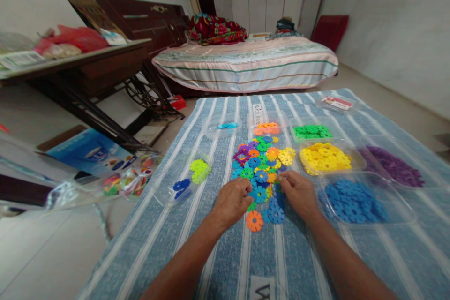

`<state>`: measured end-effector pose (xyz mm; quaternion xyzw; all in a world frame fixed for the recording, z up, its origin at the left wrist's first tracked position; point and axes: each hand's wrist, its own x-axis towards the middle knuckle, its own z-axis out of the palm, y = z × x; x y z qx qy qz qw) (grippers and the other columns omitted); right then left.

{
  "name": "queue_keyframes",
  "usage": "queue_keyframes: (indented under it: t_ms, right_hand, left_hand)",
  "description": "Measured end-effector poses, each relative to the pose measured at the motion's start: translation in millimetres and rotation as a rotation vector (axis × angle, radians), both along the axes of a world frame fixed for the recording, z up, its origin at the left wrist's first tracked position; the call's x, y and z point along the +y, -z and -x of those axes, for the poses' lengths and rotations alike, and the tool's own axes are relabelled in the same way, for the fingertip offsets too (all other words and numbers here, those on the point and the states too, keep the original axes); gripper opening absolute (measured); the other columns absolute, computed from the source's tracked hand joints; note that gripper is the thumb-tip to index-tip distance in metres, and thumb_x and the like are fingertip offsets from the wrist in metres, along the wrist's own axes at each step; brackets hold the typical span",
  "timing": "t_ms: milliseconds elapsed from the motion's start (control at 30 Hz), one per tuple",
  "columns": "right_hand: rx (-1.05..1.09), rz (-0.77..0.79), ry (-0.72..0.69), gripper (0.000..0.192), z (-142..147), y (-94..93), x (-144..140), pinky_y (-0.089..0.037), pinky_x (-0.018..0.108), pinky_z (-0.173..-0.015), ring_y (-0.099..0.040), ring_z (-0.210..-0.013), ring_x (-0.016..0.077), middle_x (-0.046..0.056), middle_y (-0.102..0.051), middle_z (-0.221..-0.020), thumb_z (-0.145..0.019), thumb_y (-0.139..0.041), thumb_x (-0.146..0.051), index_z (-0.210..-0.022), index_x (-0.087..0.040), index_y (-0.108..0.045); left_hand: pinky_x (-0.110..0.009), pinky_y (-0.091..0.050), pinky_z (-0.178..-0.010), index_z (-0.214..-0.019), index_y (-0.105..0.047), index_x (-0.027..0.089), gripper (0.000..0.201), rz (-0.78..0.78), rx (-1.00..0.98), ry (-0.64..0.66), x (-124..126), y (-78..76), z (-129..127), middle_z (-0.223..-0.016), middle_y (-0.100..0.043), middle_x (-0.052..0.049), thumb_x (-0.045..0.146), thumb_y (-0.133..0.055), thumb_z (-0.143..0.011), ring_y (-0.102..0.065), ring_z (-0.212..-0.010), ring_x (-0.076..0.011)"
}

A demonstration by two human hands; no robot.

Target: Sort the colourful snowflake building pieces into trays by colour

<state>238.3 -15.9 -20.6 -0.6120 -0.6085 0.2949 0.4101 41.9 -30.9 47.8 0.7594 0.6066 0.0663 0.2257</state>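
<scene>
I have both hands down in the mixed pile of snowflake discs (262,164) on the striped blue mat (211,253). My left hand (232,201) is curled with fingertips pressed on a blue disc at the pile's near edge; my right hand (298,194) pinches narrow at the discs just beside it, though I can't quite tell whether anything is actually gripped. An orange disc (254,220) lies loose just below, between my wrists.

Sorting looks partly done. Just right of my right hand is a clear tub of blue discs (353,201); beyond it, tubs of yellow (325,157), green (311,131) and purple (395,166). Past the pile sits a small orange batch (267,128). Left of my left hand, a tub holds lime and dark blue discs (191,176). A fair heap of mixed colours remains.
</scene>
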Motion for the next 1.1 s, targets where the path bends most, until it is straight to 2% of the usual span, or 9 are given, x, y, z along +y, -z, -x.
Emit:
queue_keyframes:
  t_ms: [133,233,367,533,700,867,1100]
  right_hand:
    - [0.005,0.009,-0.001,0.029,0,0.4,1,-0.038,0.024,-0.053,-0.052,-0.051,0.0132,-0.003,-0.056,-0.053,-0.079,-0.048,-0.042,-0.078,-0.019,-0.065]
    - [0.006,0.007,-0.003,0.029,0,-1.0,0,-0.038,0.024,-0.053,-0.052,-0.05,0.0133,-0.003,-0.056,-0.053,-0.08,-0.047,-0.042,-0.077,-0.019,-0.065]
    - [-0.008,0.007,0.01,0.029,1,-3.3,0,-0.038,0.024,-0.053,-0.053,-0.05,0.0136,-0.003,-0.055,-0.053,-0.08,-0.047,-0.042,-0.078,-0.019,-0.064]
    - [0.005,-0.004,0.003,0.027,1,-4.8,0,-0.038,0.024,-0.053,-0.051,-0.05,0.0131,-0.004,-0.053,-0.051,-0.079,-0.048,-0.041,-0.077,-0.019,-0.064]
    - [0.01,0.01,0.008,0.027,1,-3.7,0,-0.037,0.024,-0.053,-0.052,-0.051,0.0134,-0.004,-0.054,-0.053,-0.079,-0.048,-0.041,-0.078,-0.019,-0.064]
    - [0.005,0.006,0.015,0.027,2,-3.6,0,-0.037,0.024,-0.053,-0.052,-0.05,0.0136,-0.003,-0.054,-0.052,-0.08,-0.048,-0.041,-0.077,-0.019,-0.064]
    - [-0.005,0.011,0.016,0.026,1,-3.6,0,-0.037,0.024,-0.054,-0.052,-0.05,0.0134,-0.004,-0.055,-0.053,-0.08,-0.048,-0.04,-0.077,-0.02,-0.064]
  left_hand:
    - [-0.022,-0.038,-0.061,-0.071,-0.058,0.018,0.007,0.07,-0.109,0.026,3,-2.6,-3,-0.067,-0.059,0.003,0.017,-0.052,-0.068,-0.054,-0.067,-0.0124]
    - [-0.021,-0.038,-0.06,-0.078,-0.061,0.019,0.013,0.106,-0.142,0.027,7,-2.7,-7,-0.066,-0.059,0.003,0.019,-0.053,-0.068,-0.055,-0.068,-0.0126]
    - [-0.022,-0.037,-0.06,-0.09,-0.063,0.02,0.024,0.106,-0.083,0.047,12,-0.6,-13,-0.068,-0.061,0.003,0.018,-0.053,-0.067,-0.055,-0.067,-0.0132]
    - [-0.023,-0.034,-0.059,-0.083,-0.063,0.021,0.018,0.068,0.002,0.038,12,5.2,-18,-0.07,-0.062,0.002,0.019,-0.055,-0.066,-0.055,-0.066,-0.0136]
    - [-0.023,-0.034,-0.061,-0.076,-0.058,0.02,0.012,0.02,-0.017,0.035,10,8.6,-18,-0.074,-0.06,0.001,0.019,-0.057,-0.064,-0.054,-0.07,-0.0139]
    - [-0.023,-0.031,-0.057,-0.071,-0.056,0.019,0.007,0.025,-0.052,0.017,7,11.7,-18,-0.069,-0.058,0.002,0.017,-0.056,-0.064,-0.053,-0.066,-0.0131]
    - [-0.022,-0.036,-0.061,-0.082,-0.058,0.02,0.016,0.09,-0.089,0.01,1,9.8,-21,-0.073,-0.061,0.002,0.015,-0.054,-0.068,-0.055,-0.069,-0.013]
